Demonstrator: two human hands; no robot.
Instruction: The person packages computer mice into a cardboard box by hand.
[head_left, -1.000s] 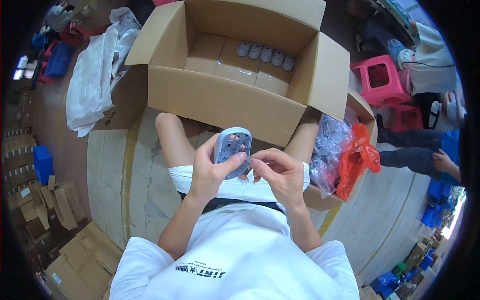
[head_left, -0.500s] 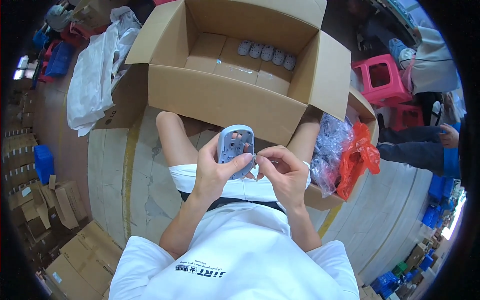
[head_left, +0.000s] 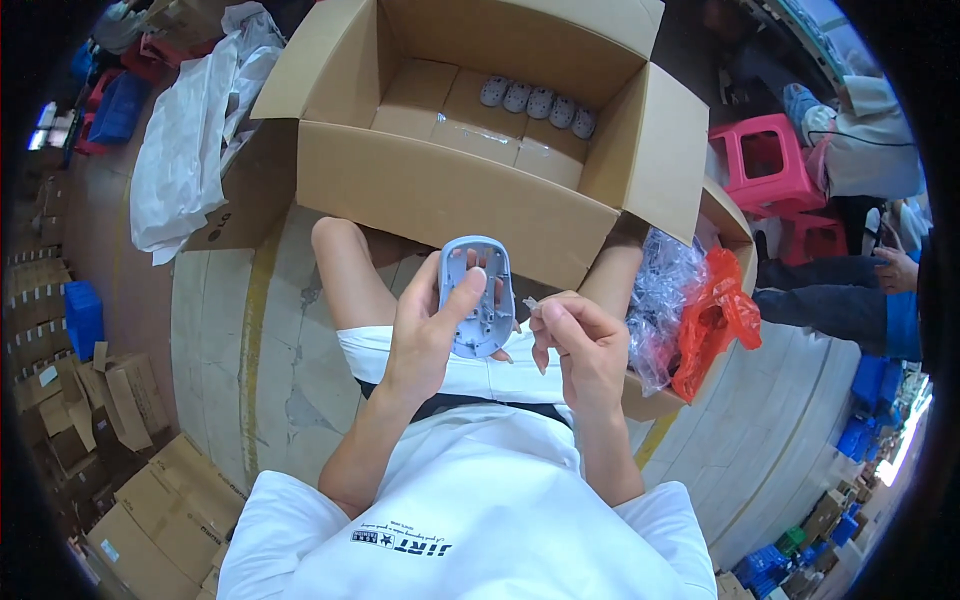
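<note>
My left hand (head_left: 420,330) is closed round a grey-blue oval plastic housing (head_left: 499,312) above my lap. The housing's hollow side faces up, showing ribs and small posts, and my thumb presses across its inside. Just right of it, my right hand (head_left: 588,345) pinches a small translucent scrap (head_left: 533,303) between thumb and index finger, apart from the housing. What exactly this scrap is cannot be made out. Several similar oval housings (head_left: 541,103) stand in a row inside the large open cardboard box (head_left: 450,190) in front of me.
Right of my knee, another carton (head_left: 652,403) holds crumpled clear plastic (head_left: 660,300) and a red plastic bag (head_left: 722,320). Pink stools (head_left: 765,165) and another person's hand (head_left: 897,270) are farther right. White sheeting (head_left: 180,170) drapes over a carton at left.
My right hand has drawn away to the right from the housing's edge with the small scrap. My left thumb has shifted up onto the housing's inside, and the housing now lies more face-up.
</note>
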